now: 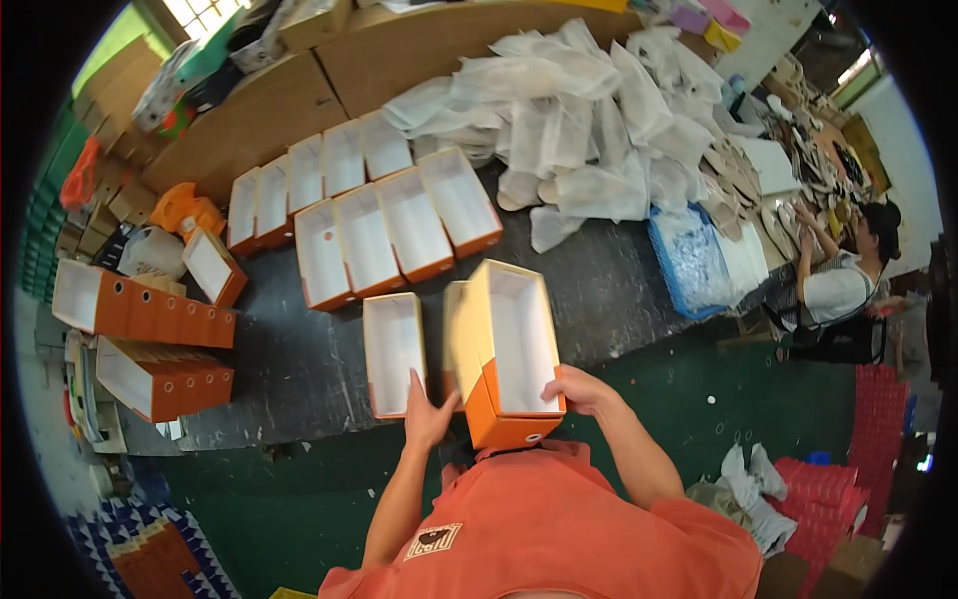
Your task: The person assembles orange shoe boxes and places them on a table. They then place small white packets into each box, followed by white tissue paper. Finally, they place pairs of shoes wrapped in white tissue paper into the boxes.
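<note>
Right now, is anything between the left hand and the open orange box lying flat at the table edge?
Nothing visible. The left hand already rests on the near end of that flat box. The right hand holds the raised orange box just beside it, not across it.

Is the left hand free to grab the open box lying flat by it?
Probably yes: the left hand already rests on the near end of the flat box, with nothing over it; the right hand holds the raised box.

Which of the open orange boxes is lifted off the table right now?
The orange box gripped by the right hand, tilted; the rest lie flat on the table.
</note>
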`<action>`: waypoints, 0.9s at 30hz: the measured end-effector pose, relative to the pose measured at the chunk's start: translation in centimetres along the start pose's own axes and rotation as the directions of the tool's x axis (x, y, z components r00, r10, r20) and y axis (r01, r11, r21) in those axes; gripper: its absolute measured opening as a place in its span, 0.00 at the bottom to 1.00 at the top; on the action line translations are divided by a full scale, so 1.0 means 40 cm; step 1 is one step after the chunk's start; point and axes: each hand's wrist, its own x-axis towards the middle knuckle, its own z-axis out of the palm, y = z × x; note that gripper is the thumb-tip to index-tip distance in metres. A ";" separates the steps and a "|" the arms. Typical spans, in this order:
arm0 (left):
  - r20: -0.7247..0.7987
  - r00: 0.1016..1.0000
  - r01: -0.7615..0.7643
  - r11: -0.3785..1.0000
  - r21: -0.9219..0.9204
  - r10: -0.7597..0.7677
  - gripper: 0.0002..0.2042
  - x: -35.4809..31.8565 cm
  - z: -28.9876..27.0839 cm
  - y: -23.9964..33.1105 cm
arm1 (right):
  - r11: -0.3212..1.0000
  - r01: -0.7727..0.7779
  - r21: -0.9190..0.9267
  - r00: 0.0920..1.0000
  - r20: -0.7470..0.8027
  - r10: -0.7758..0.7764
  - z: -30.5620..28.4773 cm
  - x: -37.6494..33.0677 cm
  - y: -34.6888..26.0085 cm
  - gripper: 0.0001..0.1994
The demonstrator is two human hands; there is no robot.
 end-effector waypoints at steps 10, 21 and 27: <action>-0.137 0.965 0.249 0.949 0.191 -0.226 0.21 0.117 0.163 0.033 | 0.790 0.293 -0.539 0.588 -0.550 -0.593 -0.300 0.041 0.061 0.09; 0.000 0.977 0.211 0.965 0.155 -0.214 0.36 0.069 0.243 -0.039 | 0.712 -0.115 -0.692 0.250 -0.714 -0.654 -0.517 0.041 0.116 0.12; 0.654 0.732 0.214 0.849 -0.483 0.188 0.45 0.055 0.034 0.287 | 0.513 -0.290 -0.808 0.465 -0.588 -0.662 -0.713 0.029 0.086 0.28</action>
